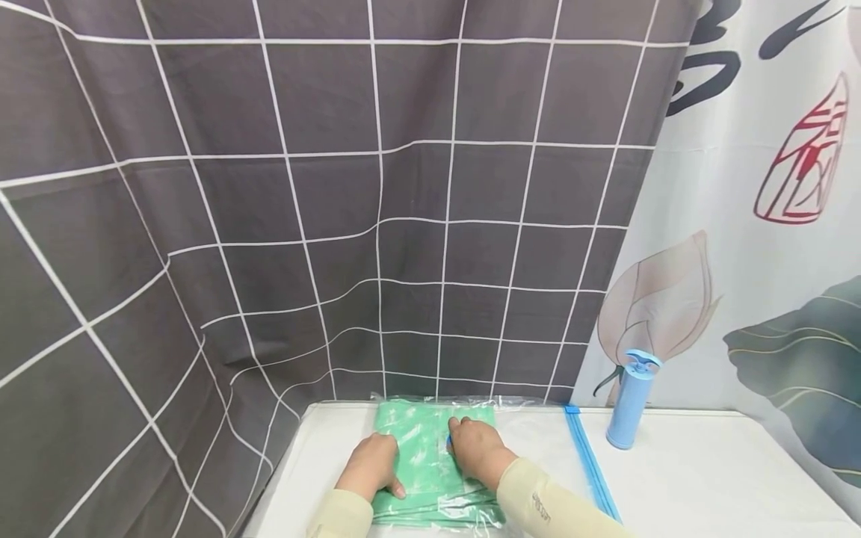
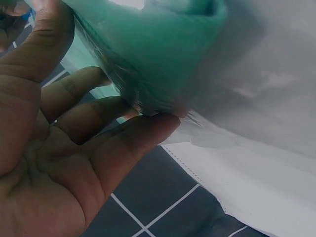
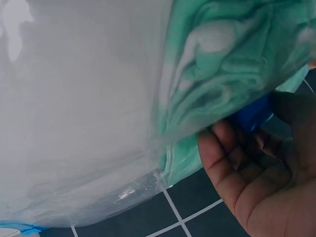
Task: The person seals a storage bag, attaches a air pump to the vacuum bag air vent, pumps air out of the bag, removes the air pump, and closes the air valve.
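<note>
A clear vacuum storage bag lies flat on the white table, with folded green fabric inside its left part. My left hand rests at the left edge of the fabric, thumb and fingers spread; in the left wrist view its fingertips touch the plastic. Over the right part of the fabric, my right hand pinches a small blue valve cap on the bag. Most of that cap is hidden by the fingers in the head view. A blue zip strip runs along the bag's right end.
A light blue hand pump stands upright at the back right of the white table. Behind the table hangs a dark grid-patterned curtain, and to the right a white printed curtain.
</note>
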### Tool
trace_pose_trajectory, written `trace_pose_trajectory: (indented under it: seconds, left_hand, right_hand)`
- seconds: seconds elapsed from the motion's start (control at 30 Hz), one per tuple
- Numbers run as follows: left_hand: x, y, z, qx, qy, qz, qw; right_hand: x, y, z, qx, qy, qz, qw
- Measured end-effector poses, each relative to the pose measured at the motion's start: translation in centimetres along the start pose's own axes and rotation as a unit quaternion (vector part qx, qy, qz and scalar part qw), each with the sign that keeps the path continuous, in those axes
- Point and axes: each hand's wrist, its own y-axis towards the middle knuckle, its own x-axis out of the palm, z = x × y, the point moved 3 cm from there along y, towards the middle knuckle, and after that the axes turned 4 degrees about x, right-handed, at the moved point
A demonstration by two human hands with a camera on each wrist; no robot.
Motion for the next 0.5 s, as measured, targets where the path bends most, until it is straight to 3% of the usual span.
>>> trace_pose_trajectory:
  seconds: [0.17,0.37,0.5]
  left_hand:
    - [0.1,0.0,-0.3,0.003,0.006,0.003,1.0000]
    - [0.1,0.0,-0.2,0.006,0.010,0.004,0.9999]
    - [0.1,0.1,-0.1,0.010,0.008,0.002,0.9999]
  right_hand:
    - [-0.5,-0.4,-0.1,-0.005,0.027,-0.022,0.999]
    - [-1.3,-0.9,-0.1,-0.034,0.060,0.006,0.998]
    - [-1.3,-0.9,0.0,-0.021,0.072,0.020,0.997]
